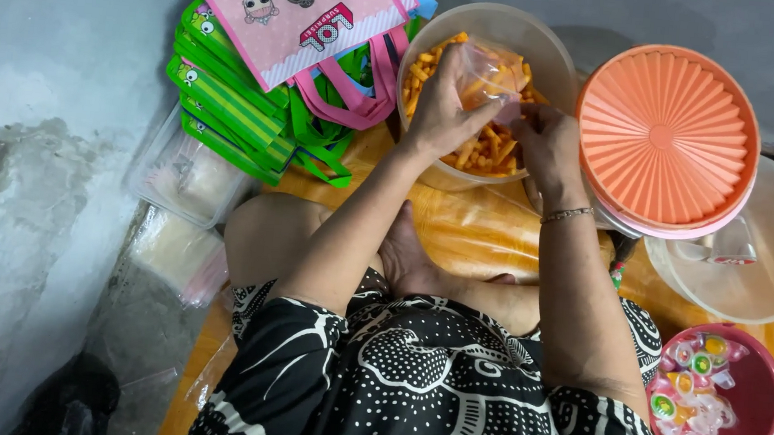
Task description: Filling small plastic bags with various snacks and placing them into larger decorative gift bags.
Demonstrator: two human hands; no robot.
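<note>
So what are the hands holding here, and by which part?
The left hand holds a small clear plastic bag by its upper edge, over the bowl of orange snack sticks. The right hand is at the bag's lower part.

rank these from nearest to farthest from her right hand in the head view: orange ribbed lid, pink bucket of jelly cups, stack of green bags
From the right hand:
1. Orange ribbed lid, just to its right.
2. Stack of green bags, across on the left, beyond the left hand.
3. Pink bucket of jelly cups, far down at the lower right.
</note>
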